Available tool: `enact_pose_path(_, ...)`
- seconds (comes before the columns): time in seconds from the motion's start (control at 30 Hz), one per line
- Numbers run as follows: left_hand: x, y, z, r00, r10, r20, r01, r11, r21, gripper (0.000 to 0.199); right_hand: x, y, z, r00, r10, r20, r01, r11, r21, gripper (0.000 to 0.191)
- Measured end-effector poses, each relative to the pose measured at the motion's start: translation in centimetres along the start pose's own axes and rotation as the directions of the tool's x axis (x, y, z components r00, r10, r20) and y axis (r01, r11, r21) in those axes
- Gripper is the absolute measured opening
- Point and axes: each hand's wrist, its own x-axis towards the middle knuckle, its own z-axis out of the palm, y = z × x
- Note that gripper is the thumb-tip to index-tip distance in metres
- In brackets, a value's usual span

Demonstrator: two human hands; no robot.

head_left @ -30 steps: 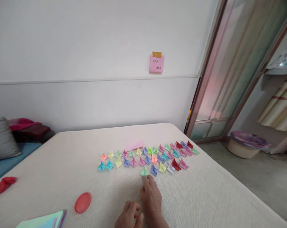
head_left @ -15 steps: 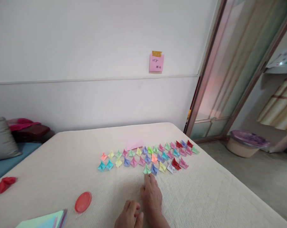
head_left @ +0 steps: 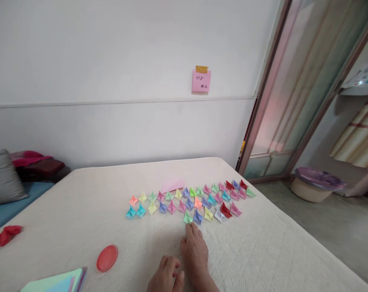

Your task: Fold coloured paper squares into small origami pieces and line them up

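Note:
Rows of small folded paper pieces in many colours lie across the middle of the cream-covered table [head_left: 95, 211]. My right hand [head_left: 194, 249] reaches forward, its fingertips at the near edge of a light green folded piece [head_left: 188, 217] at the left end of the front row. A blue folded piece [head_left: 198, 217] is just right of it. My left hand [head_left: 168, 273] rests lower and to the left, fingers curled but apart, nothing seen in it. Behind the rows lies a pink sheet [head_left: 173, 185].
A red round lid [head_left: 107, 258] and a stack of coloured paper [head_left: 54, 282] lie at the near left. A crumpled red item [head_left: 9, 235] is at the left edge. A pink note [head_left: 201, 81] hangs on the wall; a tub [head_left: 313, 188] stands on the floor.
The light green piece sits very slightly further left at my right fingertips. Both hands have hardly moved.

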Motion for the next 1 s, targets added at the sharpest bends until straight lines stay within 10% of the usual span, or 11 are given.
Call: enact_pose_path(1.0,-0.1,0.3,-0.6,0.997,-0.039,-0.072,0.035,0.998,-0.057,0.019,-2.1,-1.5,-3.5,0.988,-0.083,-0.131,0.115,0.96,0.257,0.03)
